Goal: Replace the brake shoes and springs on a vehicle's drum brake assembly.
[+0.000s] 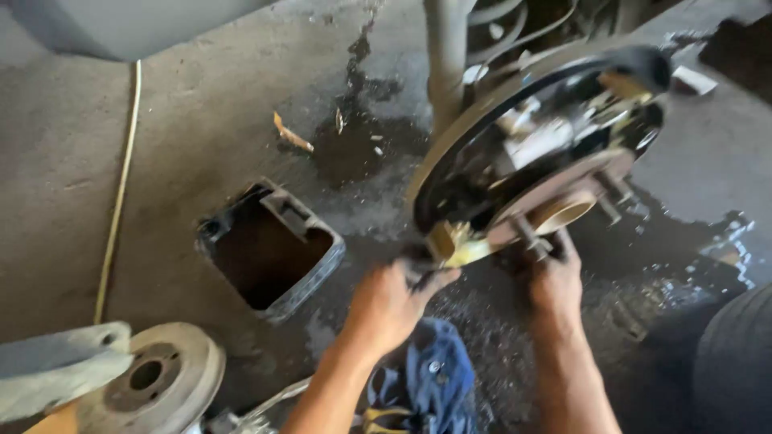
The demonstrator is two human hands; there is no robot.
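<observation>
The fingers (422,277) of the left hand (390,305) are curled tight round a small dark part just beside the yellowish metal piece (458,243) at the bottom edge of the round, dark brake backing plate (482,153). The right hand (555,277) reaches up under the rusty wheel hub (563,201) with its studs; its fingers are bent against the hub's underside, though whether they grip anything cannot be told. The plate and hub stand tilted above the wet, oil-stained concrete floor (201,120). A crumpled blue cloth (434,378) lies between the forearms. Well to the left sit a dented dark rectangular drain pan (273,249) and a rusty round brake drum (161,378).
</observation>
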